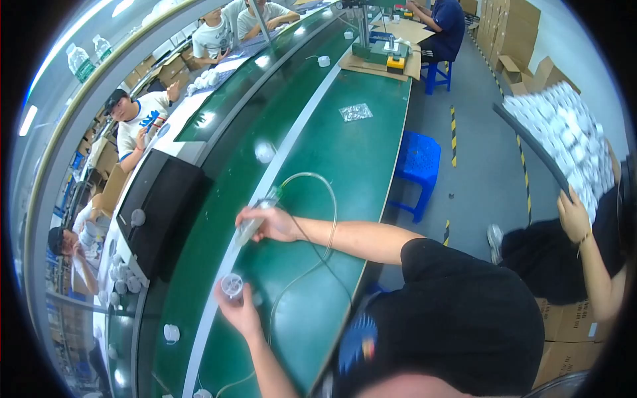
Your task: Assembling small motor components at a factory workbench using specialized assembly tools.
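My left hand (pixel 240 310) wraps round the round white part (pixel 231 286) over the green surface (pixel 332 149); my right hand (pixel 279 224) grips the tool (pixel 248 232) with the hose (pixel 312 174). I'd hold the part steady and the hose loose.

Green surface (pixel 371 156) with a white strip (pixel 290 142); white cup (pixel 232 286); whitish tool (pixel 246 232); pale hose (pixel 334 205); blue stool (pixel 418 156) on the right; grey floor (pixel 479 166) with black-and-yellow striped tape (pixel 453 136); brown boxes (pixel 521 30) far right; near, black shirt (pixel 458 312) with a blue print (pixel 359 335).
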The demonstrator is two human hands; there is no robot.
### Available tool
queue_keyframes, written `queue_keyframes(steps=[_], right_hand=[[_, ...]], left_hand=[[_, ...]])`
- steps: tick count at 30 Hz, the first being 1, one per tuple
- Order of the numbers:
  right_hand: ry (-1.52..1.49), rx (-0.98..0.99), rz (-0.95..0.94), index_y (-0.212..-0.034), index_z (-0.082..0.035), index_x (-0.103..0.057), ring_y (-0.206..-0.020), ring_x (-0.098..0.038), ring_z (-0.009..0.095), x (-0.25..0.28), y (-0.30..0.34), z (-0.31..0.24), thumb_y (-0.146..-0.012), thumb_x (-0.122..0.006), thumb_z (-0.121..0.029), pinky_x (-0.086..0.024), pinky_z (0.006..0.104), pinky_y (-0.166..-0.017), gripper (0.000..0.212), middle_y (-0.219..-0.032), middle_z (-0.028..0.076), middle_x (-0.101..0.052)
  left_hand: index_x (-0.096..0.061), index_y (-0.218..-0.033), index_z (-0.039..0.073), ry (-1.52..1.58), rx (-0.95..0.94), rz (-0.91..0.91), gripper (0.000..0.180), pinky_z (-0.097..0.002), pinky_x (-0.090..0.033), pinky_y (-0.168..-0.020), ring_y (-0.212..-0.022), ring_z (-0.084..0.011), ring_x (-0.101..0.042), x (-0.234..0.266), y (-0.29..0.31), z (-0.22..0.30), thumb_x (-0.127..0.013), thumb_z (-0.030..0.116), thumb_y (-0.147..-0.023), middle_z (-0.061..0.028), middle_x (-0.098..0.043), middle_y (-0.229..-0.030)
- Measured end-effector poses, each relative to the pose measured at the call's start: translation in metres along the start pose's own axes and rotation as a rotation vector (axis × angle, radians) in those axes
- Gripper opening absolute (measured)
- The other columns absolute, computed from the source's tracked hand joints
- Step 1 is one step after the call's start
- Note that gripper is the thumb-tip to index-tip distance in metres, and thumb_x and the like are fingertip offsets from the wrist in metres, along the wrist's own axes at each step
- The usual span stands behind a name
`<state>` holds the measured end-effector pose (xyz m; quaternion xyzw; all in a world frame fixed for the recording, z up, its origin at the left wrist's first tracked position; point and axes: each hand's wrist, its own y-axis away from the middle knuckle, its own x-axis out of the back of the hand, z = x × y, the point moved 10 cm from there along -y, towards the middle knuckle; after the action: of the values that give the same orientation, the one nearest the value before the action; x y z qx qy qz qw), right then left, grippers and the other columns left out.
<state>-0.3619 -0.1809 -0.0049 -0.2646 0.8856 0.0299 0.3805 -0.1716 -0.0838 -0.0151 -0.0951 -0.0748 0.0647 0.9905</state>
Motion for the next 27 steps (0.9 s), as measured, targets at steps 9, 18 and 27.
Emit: queue_keyframes(steps=[9,18,27], right_hand=[[-0.105,0.095,-0.047,-0.106,-0.009,-0.066,-0.075,-0.061,0.015,-0.073,0.018,-0.003,-0.099,-0.056,-0.032,-0.049,0.0275,-0.06,0.025,-0.1,0.005,-0.065],[0.183,0.091,-0.076,-0.115,-0.009,-0.064,-0.097,-0.062,0.015,-0.109,0.067,0.019,-0.1,-0.057,-0.032,-0.054,0.0281,-0.071,0.029,-0.11,0.004,-0.064],[0.374,0.051,-0.1,-0.108,-0.008,-0.067,-0.073,-0.055,0.011,-0.116,0.068,0.029,-0.1,-0.056,-0.031,-0.039,0.024,-0.066,0.027,-0.095,0.003,-0.064]], left_hand=[[-0.051,-0.135,0.0,-0.755,-0.514,0.124,0.058,-0.0354,-0.05,-0.096,-0.108,-0.0236,-0.062,0.037,0.043,0.063,-0.078,0.006,-0.084,-0.0125,-0.063,-0.119],[-0.062,-0.127,0.006,-0.395,-0.166,-0.029,0.055,-0.0358,-0.052,-0.095,-0.109,-0.0262,-0.065,0.045,0.065,0.077,-0.078,0.013,-0.076,-0.0134,-0.066,-0.118],[-0.063,-0.127,0.008,-0.393,-0.221,-0.044,0.055,-0.0329,-0.052,-0.091,-0.103,-0.0242,-0.066,0.052,0.07,0.083,-0.075,0.007,-0.073,-0.0114,-0.066,-0.119]])
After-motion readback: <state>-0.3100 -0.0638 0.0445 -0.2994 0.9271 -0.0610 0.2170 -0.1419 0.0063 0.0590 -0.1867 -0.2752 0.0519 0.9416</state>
